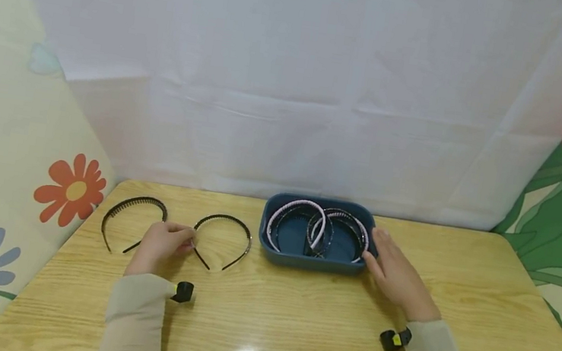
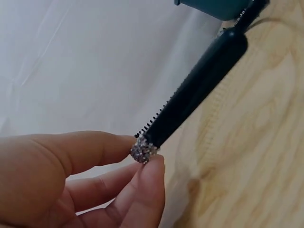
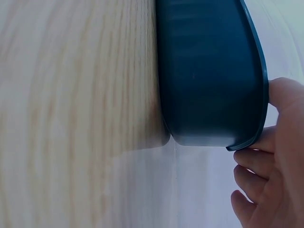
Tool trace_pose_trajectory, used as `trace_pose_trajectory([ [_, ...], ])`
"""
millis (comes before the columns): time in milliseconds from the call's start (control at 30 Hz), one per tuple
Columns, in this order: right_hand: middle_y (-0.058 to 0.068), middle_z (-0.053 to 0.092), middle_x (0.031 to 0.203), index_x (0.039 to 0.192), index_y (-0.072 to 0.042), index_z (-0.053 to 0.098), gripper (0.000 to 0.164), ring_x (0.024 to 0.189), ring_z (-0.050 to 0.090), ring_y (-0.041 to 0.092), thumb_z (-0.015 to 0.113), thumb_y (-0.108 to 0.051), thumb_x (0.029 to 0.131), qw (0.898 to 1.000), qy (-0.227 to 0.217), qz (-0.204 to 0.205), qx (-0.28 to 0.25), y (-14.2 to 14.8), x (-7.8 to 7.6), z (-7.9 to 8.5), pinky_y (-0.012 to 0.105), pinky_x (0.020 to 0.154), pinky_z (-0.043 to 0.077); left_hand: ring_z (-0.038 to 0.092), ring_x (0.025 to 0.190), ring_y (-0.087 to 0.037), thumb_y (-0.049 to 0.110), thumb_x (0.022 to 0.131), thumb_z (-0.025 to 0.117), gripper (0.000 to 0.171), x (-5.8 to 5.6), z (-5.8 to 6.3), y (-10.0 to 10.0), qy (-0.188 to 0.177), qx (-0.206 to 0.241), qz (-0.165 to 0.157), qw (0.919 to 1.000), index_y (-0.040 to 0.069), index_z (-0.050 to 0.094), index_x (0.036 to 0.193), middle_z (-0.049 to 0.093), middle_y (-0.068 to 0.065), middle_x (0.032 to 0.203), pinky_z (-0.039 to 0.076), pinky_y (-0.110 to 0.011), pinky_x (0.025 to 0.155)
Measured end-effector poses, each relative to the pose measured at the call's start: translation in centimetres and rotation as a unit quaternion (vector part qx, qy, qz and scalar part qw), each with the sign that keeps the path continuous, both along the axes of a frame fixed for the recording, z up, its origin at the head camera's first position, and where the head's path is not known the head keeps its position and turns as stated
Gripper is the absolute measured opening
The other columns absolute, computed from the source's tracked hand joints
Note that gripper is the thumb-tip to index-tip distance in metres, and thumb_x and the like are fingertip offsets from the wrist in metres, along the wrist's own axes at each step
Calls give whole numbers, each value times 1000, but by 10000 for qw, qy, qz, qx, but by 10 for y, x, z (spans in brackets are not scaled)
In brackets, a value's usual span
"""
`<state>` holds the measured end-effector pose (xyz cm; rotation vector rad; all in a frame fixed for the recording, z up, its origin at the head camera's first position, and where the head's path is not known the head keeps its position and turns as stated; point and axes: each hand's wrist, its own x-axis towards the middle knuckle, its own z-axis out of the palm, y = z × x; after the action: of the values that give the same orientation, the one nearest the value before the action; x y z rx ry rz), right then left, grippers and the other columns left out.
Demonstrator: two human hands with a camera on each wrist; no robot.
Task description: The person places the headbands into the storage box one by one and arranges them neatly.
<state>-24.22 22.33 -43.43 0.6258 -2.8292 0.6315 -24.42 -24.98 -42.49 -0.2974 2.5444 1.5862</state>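
Observation:
My left hand (image 1: pixel 161 244) pinches the left side of a thin black headband (image 1: pixel 225 217) between thumb and fingers. In the left wrist view, sparkly stones (image 2: pixel 143 150) sit on the band right at the fingertips, and small comb teeth line its inner edge. Another black toothed headband (image 1: pixel 140 199) lies to the left of that hand, partly hidden behind it. At the dark blue box (image 1: pixel 312 264), my right hand (image 1: pixel 399 274) rests against the right end, its fingers fairly straight and the thumb touching the rim (image 3: pixel 264 71).
Inside the box lie several headbands, among them a pale pink one (image 1: pixel 304 203) and black ones, overlapping each other. The wooden table (image 1: pixel 291 333) meets a white cloth (image 1: pixel 273 78) at its back edge. Flower-patterned cloth hangs at both sides.

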Motion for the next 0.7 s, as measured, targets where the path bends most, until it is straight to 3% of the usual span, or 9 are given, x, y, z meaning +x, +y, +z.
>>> trace_pose_trajectory([
  [100, 30, 27, 160, 155, 10, 29, 60, 149, 22, 46, 44, -26, 110, 10000, -33, 5, 6, 0, -1, -1, 59, 121, 22, 67, 82, -5, 21, 105, 57, 46, 0, 0, 0, -50, 487, 19, 9988, -14, 56, 134, 68, -18, 116, 60, -23, 79],
  [267, 30, 27, 160, 155, 10, 29, 60, 149, 22, 46, 44, -26, 110, 10000, -35, -4, 0, 0, 0, -1, 59, 121, 22, 66, 84, -4, 18, 105, 57, 48, 1, 1, 2, -63, 991, 60, 9950, -16, 50, 138, 64, -18, 119, 60, -21, 79],
  [700, 29, 27, 160, 155, 9, 28, 60, 149, 23, 46, 43, -28, 111, 10000, 26, -24, 10, -1, 0, -1, 60, 121, 23, 67, 89, -4, 25, 105, 58, 55, 2, 10, 5, 79, 1230, 133, 9923, -8, 46, 147, 54, -23, 136, 59, -24, 86],
])
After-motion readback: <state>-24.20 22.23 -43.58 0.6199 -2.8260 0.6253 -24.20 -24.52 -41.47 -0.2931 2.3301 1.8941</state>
